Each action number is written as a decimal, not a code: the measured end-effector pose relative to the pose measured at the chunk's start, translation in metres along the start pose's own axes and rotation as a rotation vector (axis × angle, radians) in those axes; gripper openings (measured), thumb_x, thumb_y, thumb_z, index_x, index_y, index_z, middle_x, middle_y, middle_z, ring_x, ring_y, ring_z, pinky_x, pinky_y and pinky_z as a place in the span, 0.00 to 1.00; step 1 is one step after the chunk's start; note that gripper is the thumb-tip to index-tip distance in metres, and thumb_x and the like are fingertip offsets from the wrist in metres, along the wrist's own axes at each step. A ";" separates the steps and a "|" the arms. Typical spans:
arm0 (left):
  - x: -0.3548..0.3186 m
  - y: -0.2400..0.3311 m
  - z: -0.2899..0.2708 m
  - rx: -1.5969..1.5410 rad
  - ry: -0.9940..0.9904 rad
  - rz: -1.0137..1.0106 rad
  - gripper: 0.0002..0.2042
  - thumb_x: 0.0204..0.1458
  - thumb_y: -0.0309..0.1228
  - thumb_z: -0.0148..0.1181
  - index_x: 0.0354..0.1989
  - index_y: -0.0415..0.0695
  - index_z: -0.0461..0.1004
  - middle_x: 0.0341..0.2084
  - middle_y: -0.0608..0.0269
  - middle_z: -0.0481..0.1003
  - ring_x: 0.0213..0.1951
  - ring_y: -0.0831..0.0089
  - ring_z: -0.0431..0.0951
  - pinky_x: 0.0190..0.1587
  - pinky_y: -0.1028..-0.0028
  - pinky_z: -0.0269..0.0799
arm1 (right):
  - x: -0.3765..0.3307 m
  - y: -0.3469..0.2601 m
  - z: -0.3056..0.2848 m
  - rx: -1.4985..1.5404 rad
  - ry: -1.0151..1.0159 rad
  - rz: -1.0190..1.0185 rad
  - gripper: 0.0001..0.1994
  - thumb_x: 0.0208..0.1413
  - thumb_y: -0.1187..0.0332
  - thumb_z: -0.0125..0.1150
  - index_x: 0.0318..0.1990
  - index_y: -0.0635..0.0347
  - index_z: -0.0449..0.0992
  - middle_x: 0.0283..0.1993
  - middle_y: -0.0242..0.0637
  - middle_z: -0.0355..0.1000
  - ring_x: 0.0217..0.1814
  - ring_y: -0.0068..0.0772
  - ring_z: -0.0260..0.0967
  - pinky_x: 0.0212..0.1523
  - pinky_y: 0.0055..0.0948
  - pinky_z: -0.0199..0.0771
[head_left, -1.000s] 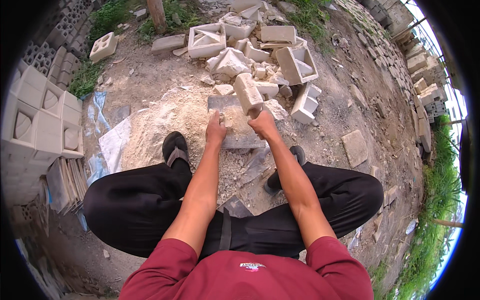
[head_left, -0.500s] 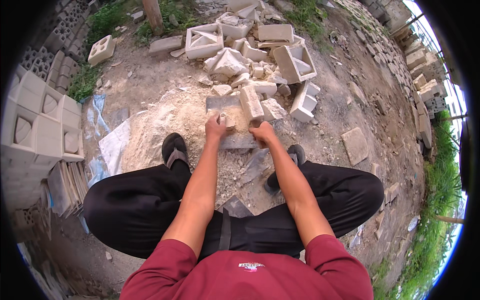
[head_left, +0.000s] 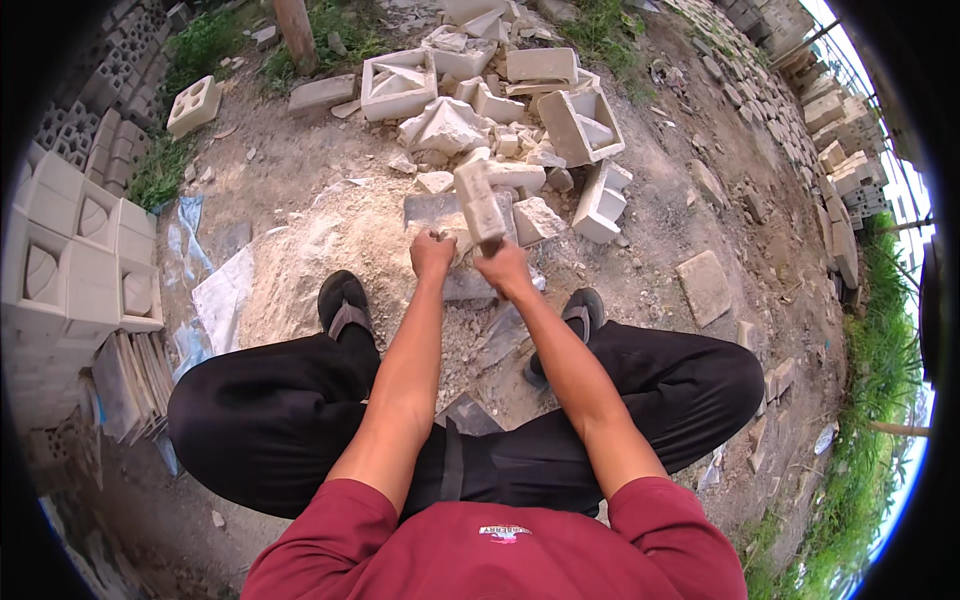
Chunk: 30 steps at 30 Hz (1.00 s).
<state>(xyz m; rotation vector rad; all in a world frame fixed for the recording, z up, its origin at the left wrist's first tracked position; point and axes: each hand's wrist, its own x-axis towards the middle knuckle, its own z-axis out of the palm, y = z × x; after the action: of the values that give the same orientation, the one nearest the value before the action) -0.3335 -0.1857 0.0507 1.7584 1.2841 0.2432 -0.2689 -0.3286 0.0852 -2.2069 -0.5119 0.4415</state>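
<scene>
My right hand (head_left: 506, 268) is wrapped round the lower end of a mallet (head_left: 479, 203) with a long, block-shaped head coated in pale dust. Its handle is mostly hidden by the hand and the head. To the left of it, my left hand (head_left: 433, 254) grips a small pale chunk of broken block (head_left: 461, 244), partly covered by the fingers and mallet. Both hands are above a grey slab (head_left: 467, 288) lying on the ground between my feet, strewn with crumbs. The mallet head is raised just beside the chunk; whether they touch I cannot tell.
Broken pale blocks (head_left: 447, 126) are heaped beyond the slab. Crushed pale rubble (head_left: 305, 260) lies to the left, with a white sheet (head_left: 224, 295) by it. Moulded blocks (head_left: 90, 225) are stacked at far left. A flat stone (head_left: 704, 288) rests at right.
My right hand has shifted left with the mallet, bringing its head closer to the chunk. My left hand stays almost in place on the chunk. The whole view has moved slightly.
</scene>
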 end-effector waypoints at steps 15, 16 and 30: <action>0.000 -0.005 -0.004 0.003 0.006 0.073 0.21 0.37 0.36 0.72 0.41 0.41 0.77 0.35 0.53 0.80 0.38 0.60 0.81 0.42 0.67 0.74 | -0.017 -0.003 -0.001 -0.269 -0.045 -0.018 0.24 0.39 0.57 0.66 0.36 0.75 0.77 0.27 0.53 0.77 0.31 0.49 0.78 0.37 0.38 0.78; -0.001 -0.004 -0.003 0.009 0.012 0.095 0.21 0.37 0.36 0.72 0.42 0.42 0.76 0.35 0.52 0.80 0.38 0.58 0.80 0.42 0.65 0.74 | -0.011 0.004 -0.003 -0.282 -0.103 0.035 0.23 0.39 0.57 0.66 0.33 0.75 0.77 0.26 0.53 0.77 0.31 0.48 0.78 0.36 0.38 0.78; 0.003 -0.004 -0.001 0.011 -0.017 0.077 0.22 0.37 0.35 0.73 0.45 0.47 0.79 0.38 0.51 0.80 0.41 0.57 0.80 0.43 0.64 0.75 | 0.003 0.009 -0.010 -0.144 -0.254 0.205 0.25 0.37 0.58 0.67 0.35 0.76 0.77 0.37 0.62 0.75 0.45 0.55 0.75 0.44 0.41 0.76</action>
<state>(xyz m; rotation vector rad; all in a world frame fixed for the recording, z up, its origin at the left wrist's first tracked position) -0.3355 -0.1824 0.0470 1.8177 1.2091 0.2646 -0.2596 -0.3382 0.0837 -2.3665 -0.4641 0.8243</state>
